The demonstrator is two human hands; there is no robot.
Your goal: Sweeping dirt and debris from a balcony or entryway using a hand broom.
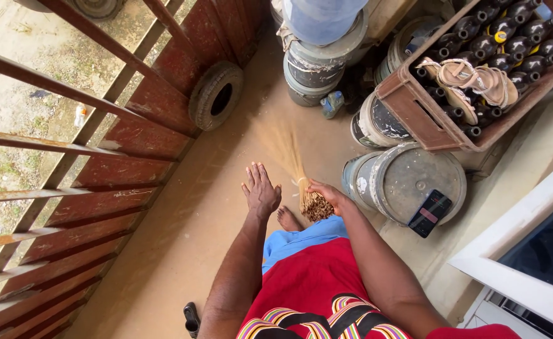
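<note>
Fingers of the right hand (328, 193) clench a straw broom (301, 182) mid-sweep over the floor (213, 207), while the left hand (260, 188) hangs flat and empty.

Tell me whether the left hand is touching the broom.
Apart. The head view shows the left hand open and flat with bare floor between it and the broom, which the right hand grips alone.

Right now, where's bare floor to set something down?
Bare floor between the red gate and left hand. Crowded right of the broom in the right hand: paint buckets, bottle crate.
</note>
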